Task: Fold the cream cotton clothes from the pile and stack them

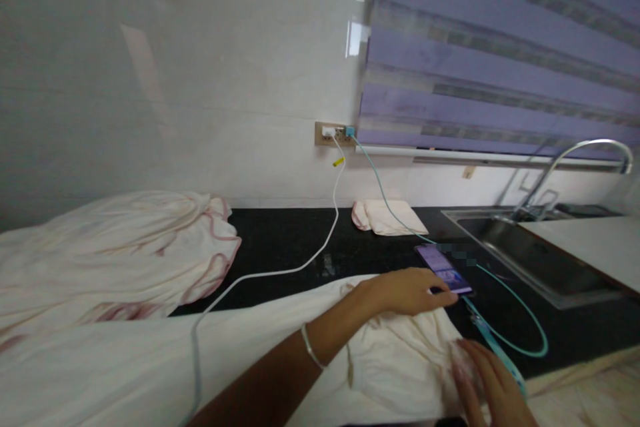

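Closest to me, at the bottom edge of the view, my right hand lies on the cream cloth spread across the black counter, its fingers loosely curled and blurred, so I cannot tell whether they pinch the fabric or only press on it. Just beside that hand runs the teal cable, which loops over the counter and climbs to the wall socket. My left hand, with a thin bangle on its wrist, reaches forward over the cloth with the fingers stretched out flat, open rather than closed, and the fingertips touch the near edge of the phone. It holds nothing. That phone lies flat on the counter, screen lit purple, between the cloth and the sink, with the teal cable leading into its near end. A white cable runs from the same socket down across the counter and over the cloth toward me. More bunched cream cloth with pink edging is heaped at the left. A small folded cloth sits against the wall behind the phone, and a curved tap stands over the sink beneath the striped blind.
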